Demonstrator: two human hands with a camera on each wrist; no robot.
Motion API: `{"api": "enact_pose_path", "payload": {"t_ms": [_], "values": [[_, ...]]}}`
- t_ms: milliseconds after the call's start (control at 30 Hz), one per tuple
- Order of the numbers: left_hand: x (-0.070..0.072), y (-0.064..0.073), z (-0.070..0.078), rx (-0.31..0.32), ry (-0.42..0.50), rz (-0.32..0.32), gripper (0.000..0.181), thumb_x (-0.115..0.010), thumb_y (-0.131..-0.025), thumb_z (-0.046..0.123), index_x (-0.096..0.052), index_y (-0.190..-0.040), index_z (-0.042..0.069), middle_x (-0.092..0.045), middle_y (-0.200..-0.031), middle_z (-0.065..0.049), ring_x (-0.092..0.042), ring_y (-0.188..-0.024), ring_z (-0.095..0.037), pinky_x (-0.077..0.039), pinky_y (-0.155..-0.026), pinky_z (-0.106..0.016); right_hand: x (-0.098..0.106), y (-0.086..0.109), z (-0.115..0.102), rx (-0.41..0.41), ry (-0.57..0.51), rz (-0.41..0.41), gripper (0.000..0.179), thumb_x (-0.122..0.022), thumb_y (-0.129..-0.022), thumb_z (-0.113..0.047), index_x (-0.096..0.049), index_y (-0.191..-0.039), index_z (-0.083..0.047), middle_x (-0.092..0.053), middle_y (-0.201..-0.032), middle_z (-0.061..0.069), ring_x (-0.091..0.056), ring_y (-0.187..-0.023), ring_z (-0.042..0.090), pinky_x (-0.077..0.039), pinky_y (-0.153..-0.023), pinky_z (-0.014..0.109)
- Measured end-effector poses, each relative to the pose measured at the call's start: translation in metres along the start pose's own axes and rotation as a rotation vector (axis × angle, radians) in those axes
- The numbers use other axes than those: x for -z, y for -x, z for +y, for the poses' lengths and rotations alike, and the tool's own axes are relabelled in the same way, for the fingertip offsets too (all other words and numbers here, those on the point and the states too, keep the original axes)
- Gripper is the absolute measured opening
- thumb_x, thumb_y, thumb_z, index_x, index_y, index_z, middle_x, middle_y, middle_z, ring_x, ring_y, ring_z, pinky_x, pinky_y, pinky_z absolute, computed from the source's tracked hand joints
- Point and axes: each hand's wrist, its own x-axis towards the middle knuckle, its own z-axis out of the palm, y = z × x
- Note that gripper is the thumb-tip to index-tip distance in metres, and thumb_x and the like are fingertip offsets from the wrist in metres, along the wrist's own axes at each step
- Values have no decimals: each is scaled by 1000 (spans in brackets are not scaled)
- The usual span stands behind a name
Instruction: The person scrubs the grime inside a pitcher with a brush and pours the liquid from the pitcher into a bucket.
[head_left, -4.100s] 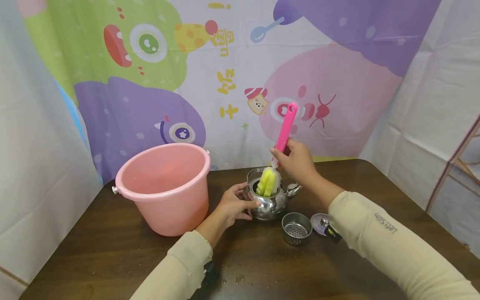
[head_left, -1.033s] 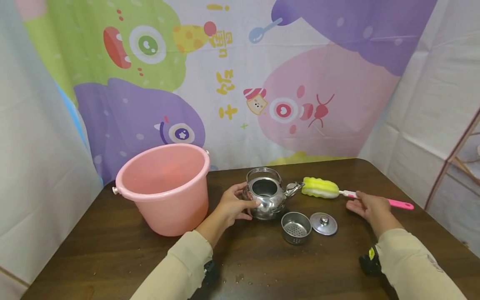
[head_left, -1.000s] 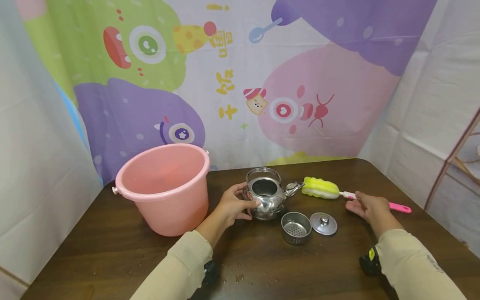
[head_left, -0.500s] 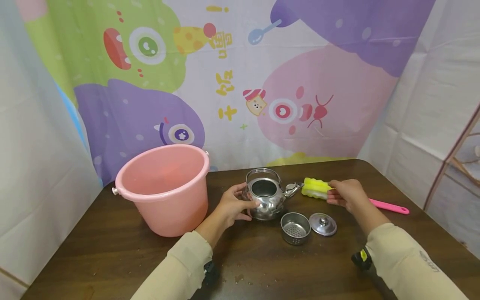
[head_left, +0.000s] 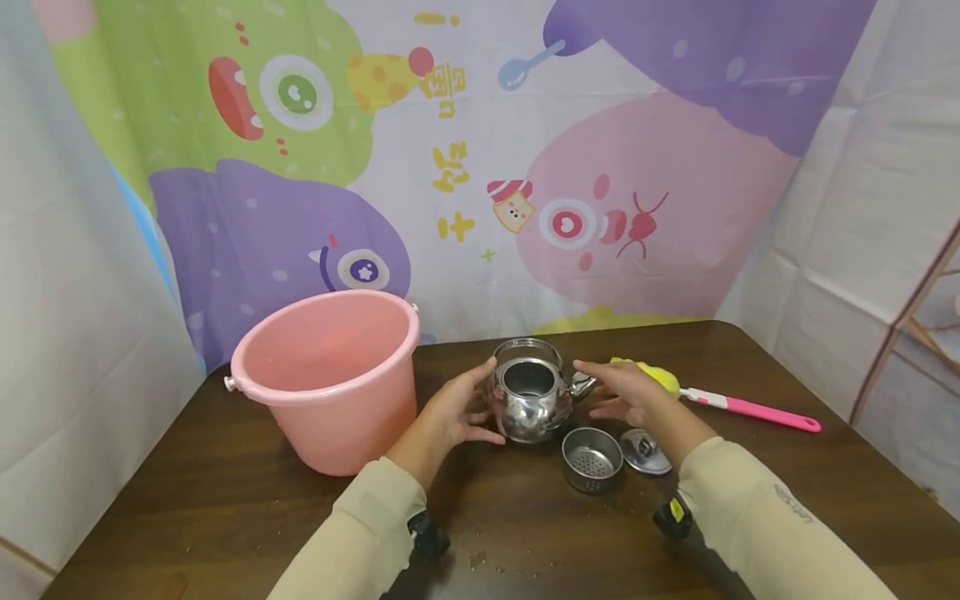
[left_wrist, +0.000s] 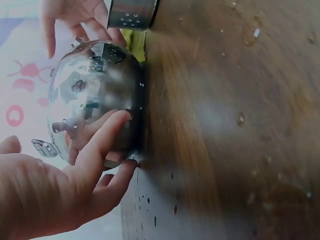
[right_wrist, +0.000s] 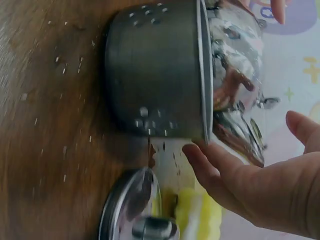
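A small shiny steel teapot (head_left: pixel 532 417) stands upright with its lid off and its spout pointing right. My left hand (head_left: pixel 456 408) is at its left side, fingers and thumb spread apart; in the left wrist view fingertips lie right at the pot's lower wall. On the spout side is my right hand (head_left: pixel 628 393), fingers extended and nothing in its grasp, partly covering the spout. A perforated steel strainer cup (head_left: pixel 592 479) sits in front of the teapot. Beside it lies the knobbed lid (right_wrist: pixel 135 200), partly behind my right wrist in the head view.
A sponge brush with a pink handle (head_left: pixel 772 414) lies at the right, its yellow sponge head (right_wrist: pixel 197 212) partly hidden by my right hand in the head view. A pink bucket (head_left: pixel 348 425) stands at the left. Water drops dot the brown table (head_left: pixel 525 533). A cartoon curtain hangs behind.
The brush came out of the teapot and was laid down at the right. My right hand let go of it and moved left to the spout. My left hand's fingers have spread at the pot.
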Motion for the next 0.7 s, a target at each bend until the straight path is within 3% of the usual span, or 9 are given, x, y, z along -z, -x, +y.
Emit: {"api": "enact_pose_path", "payload": {"t_ms": [133, 267, 433, 700], "values": [[-2, -2, -1, 1, -11, 1, 56, -62, -95, 36, -45, -142, 9, -29, -151, -22, -28, -136, -49, -45, -85, -71, -10, -7, 2, 11, 23, 20, 75, -62, -95, -34, -27, -146, 9, -44, -130, 37, -60, -105, 38, -55, -88, 46], [-4, -3, -1, -26, -15, 14, 44, -61, -97, 31, -54, -135, 11, -36, -142, -22, -34, -131, -50, -45, -83, -72, -16, -9, 2, 44, 13, 64, 73, -67, -92, -32, -34, -139, 13, -55, -108, 28, -65, -78, 24, -60, -75, 40], [-5, -2, 0, -32, -15, 27, 42, -61, -97, 30, -56, -133, 10, -43, -132, -22, -39, -128, -49, -44, -82, -73, -19, -10, 1, 42, -9, 105, 72, -72, -89, -31, -38, -133, 15, -58, -93, 20, -65, -69, 21, -61, -66, 35], [-6, -3, 1, -23, -16, 35, 40, -63, -96, 30, -57, -126, 5, -47, -125, -21, -40, -127, -50, -45, -81, -73, -20, -10, -1, 37, -39, 150, 89, -75, -86, -32, -22, -141, 14, -59, -80, 16, -64, -60, 19, -60, -60, 33]]}}
